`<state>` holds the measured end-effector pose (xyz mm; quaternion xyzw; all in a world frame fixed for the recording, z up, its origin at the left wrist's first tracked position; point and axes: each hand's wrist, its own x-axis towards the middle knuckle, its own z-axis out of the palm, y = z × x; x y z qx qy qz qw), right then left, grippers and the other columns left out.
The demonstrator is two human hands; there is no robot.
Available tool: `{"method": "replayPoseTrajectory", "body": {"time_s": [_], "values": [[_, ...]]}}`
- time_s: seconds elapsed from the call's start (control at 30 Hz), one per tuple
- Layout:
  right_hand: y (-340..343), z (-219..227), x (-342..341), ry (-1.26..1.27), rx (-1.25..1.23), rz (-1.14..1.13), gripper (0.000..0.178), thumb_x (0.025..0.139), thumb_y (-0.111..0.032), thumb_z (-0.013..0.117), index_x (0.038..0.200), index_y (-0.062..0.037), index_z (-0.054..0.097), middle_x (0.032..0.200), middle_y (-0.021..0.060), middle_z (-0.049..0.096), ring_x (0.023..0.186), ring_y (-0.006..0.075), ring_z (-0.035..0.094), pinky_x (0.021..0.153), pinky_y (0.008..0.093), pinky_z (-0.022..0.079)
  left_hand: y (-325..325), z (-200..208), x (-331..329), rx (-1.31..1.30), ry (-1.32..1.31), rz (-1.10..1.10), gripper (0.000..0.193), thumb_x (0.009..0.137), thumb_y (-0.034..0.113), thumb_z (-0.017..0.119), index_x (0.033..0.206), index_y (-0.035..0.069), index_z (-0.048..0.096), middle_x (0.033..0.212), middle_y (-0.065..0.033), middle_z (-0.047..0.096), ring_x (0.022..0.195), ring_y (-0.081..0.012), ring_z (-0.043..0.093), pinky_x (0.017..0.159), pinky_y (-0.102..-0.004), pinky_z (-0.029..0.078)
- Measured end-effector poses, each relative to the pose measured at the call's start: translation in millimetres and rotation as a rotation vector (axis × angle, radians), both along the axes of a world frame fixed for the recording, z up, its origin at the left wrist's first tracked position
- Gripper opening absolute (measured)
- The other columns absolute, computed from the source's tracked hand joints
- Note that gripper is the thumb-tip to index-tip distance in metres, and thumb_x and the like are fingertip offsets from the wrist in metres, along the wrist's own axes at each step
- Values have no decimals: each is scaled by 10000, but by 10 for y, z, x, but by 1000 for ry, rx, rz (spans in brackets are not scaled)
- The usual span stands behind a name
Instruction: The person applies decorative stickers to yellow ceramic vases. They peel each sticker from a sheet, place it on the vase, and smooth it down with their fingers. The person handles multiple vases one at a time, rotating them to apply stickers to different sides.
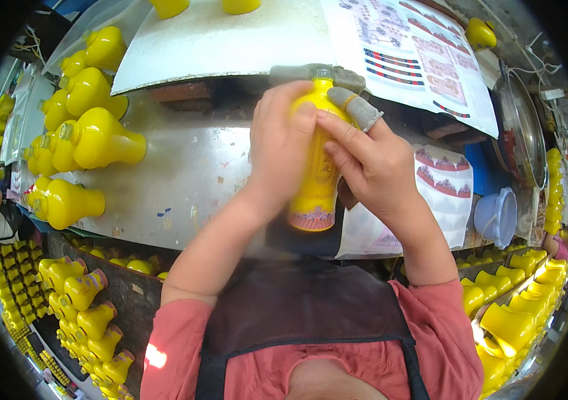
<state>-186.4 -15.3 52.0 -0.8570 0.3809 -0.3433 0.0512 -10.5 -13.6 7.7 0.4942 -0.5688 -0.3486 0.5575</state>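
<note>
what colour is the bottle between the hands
Yellow bottle, pink-purple pattern near its base; head view.

A bright yellow bottle [320,177] has a pink and purple pattern around its base. The finger cover [364,112] is grey, the shirt [177,340] coral, the apron [310,307] dark brown, the bucket [497,220] pale lavender-blue. Pinkish prints and dark stripes pattern a white sheet [390,98].

Honestly can't read much from where I'm standing. The yellow bottle [324,190] being worked on has characters running in an upright column down its front, small and dark against the yellow. The big white sheet [482,110] has dark strips and pinkish blocks, maybe with lettering in them, but it's way too fine to make out. One bottle at lower left [84,291] has tiny marks too, also unreadable.
</note>
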Motion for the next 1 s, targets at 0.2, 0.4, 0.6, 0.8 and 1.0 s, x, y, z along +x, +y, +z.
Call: {"method": "replayPoseTrajectory", "body": {"time_s": [0.2, 0.4, 0.6, 0.8, 1.0], "values": [[47, -2, -7, 67, 59, -77, 481, 886, -206, 751, 1359, -232, 667, 838, 124, 626, 642, 324, 674, 558, 425, 550, 13, -41, 0, -66, -28, 14, 339, 1051, 231, 507, 1288, 12, 612, 1274, -141, 599, 1170, -243, 566, 1033, -364, 444], [48, 75, -4, 70, 168, -101, 498, 921, -265, 722, 1409, -225, 629, 894, 155, 640, 683, 362, 686, 599, 452, 566, 121, -26, 42, -472, -420, 72, 438, 844, 103, 704, 1279, 108, 647, 1313, -156, 568, 1213, -387, 536, 1051, -511, 430], [67, 141, -58, 49, 338, -84, 547, 928, -312, 728, 1449, -210, 598, 919, 180, 636, 762, 410, 683, 675, 452, 572, 66, -30, 175, -491, -494, -15, 434, 852, 149, 703, 1282, 102, 660, 1303, -160, 567, 1213, -388, 532, 1060, -500, 423], [-185, 227, -169, -233, 732, -197, 408, 1007, -286, 674, 1360, -83, 662, 857, 47, 666, 762, 164, 653, 690, 296, 524, 41, -21, 191, -446, -506, -32, 522, 916, 325, 658, 1358, 55, 588, 1308, -193, 547, 1215, -411, 509, 1079, -517, 392], [-356, 428, -210, -669, 774, 51, 201, 943, -83, 704, 1137, -32, 698, 1106, 26, 708, 989, 116, 669, 892, 282, 546, 51, -39, 151, -383, -486, -33, 612, 916, 356, 671, 1410, 25, 523, 1339, -216, 524, 1239, -417, 479, 1090, -515, 373]]}}
